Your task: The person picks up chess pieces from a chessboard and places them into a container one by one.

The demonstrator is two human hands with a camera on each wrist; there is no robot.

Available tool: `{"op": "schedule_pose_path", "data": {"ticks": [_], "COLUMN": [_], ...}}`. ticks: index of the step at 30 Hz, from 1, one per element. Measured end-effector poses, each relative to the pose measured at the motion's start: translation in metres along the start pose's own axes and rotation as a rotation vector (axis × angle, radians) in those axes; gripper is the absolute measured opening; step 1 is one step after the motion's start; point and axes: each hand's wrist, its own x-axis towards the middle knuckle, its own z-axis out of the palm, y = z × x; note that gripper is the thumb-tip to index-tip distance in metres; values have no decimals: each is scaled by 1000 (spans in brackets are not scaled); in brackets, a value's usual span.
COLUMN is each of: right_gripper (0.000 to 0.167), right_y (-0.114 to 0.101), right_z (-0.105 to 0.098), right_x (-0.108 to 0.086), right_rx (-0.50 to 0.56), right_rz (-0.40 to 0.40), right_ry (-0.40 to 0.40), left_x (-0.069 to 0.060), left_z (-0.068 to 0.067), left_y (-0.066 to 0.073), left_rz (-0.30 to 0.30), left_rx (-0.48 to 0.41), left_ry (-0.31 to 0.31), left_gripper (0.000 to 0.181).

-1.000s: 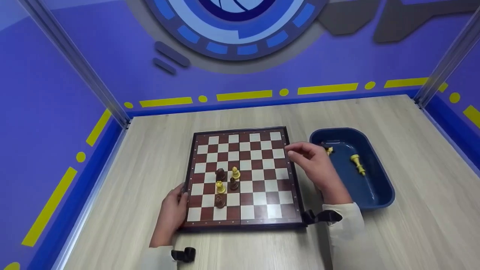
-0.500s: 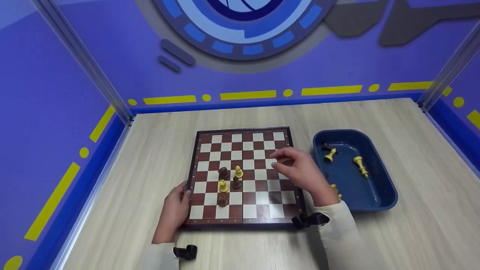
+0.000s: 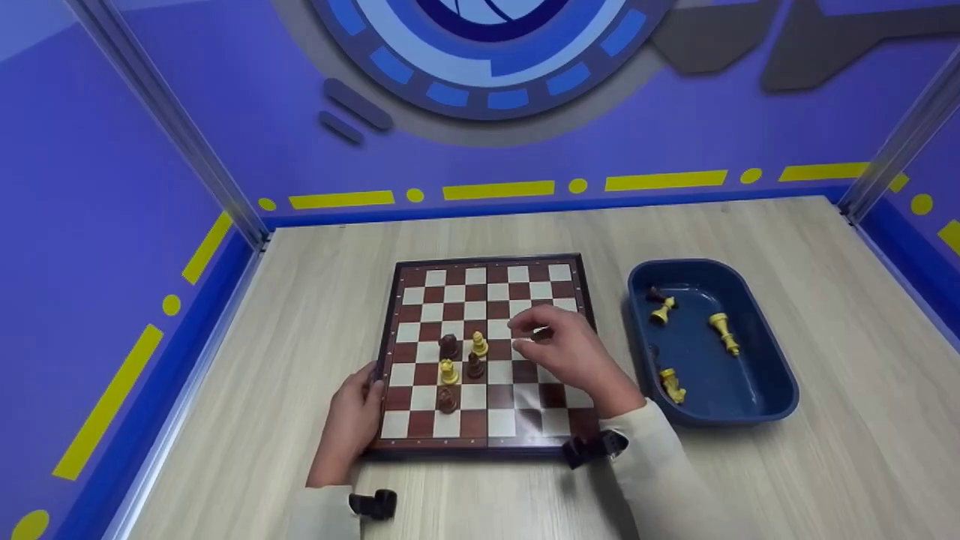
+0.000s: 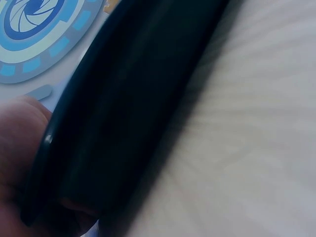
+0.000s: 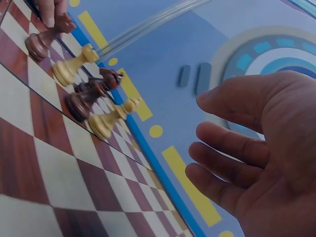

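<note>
The chessboard [image 3: 540,427] lies on the table with several pieces standing on its left half. Among them are a light rook [image 3: 448,372], a light bishop [image 3: 479,344], a dark knight [image 5: 47,38] and two more dark pieces, one of them this dark piece [image 5: 81,102]. My left hand [image 3: 351,409] grips the board's left edge, thumb near the top rim; its fingers are mostly hidden. Over the right half hovers my right hand [image 3: 566,352], thumb and fingers bent loosely and apart. Nothing sits between them in the right wrist view.
To the right of the board stands a blue tray [image 3: 784,390]. Inside lie a light king or queen [image 3: 724,334], another light piece [image 3: 663,310], a light knight [image 3: 673,385] and dark pieces partly hidden by the wall. Blue printed panels [image 3: 480,157] enclose the table.
My right hand has moved left from the board's right edge towards the standing pieces, uncovering more of the tray. The left hand keeps its grip. The view has shifted slightly.
</note>
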Motion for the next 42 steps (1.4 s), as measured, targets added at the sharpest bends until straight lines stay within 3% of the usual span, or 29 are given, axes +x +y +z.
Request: {"op": "schedule_pose_path", "data": {"ticks": [8, 19, 28, 33, 42], "right_gripper": [24, 23, 25, 25, 21], "right_y": [-4, -4, -4, -5, -3], "right_z": [16, 38, 52, 57, 66], "right_x": [1, 6, 5, 5, 8], "right_rx": [-15, 37, -19, -70, -87], "right_rz": [27, -9, 22, 31, -17], "right_ry": [12, -66, -85, -92, -90], "left_x": [1, 0, 0, 0, 1], "left_z": [1, -1, 0, 0, 1], "left_y": [-1, -2, 1, 1, 0], "left_rz": [10, 35, -4, 4, 2], "left_rx": [-8, 0, -2, -1, 6], "left_ry": [7, 17, 7, 15, 21], "left_gripper": [40, 38, 41, 40, 40]}}
